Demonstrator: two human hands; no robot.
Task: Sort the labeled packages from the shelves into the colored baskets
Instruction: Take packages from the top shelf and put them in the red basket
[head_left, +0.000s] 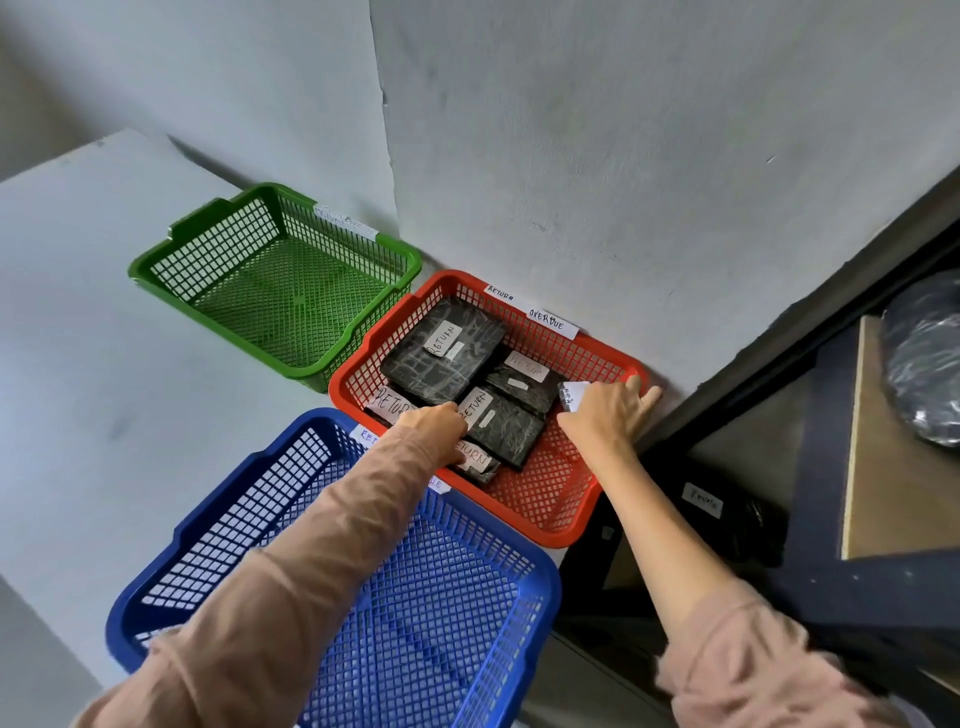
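Both hands reach into the red basket (563, 530) at the centre of the frame, where several black wrapped packages with white "RETURN" labels lie: the left hand (434, 431) rests on the packages at the basket's near left side, its fingers hidden, so its grip cannot be told, while the right hand (605, 413) lies spread and flat over a small labeled package (571, 395) at the right end. The green basket (275, 280) sits at upper left, the blue basket (415, 597) at lower centre, and another labeled package (722, 514) lies on the dark shelf (883, 467) at right.
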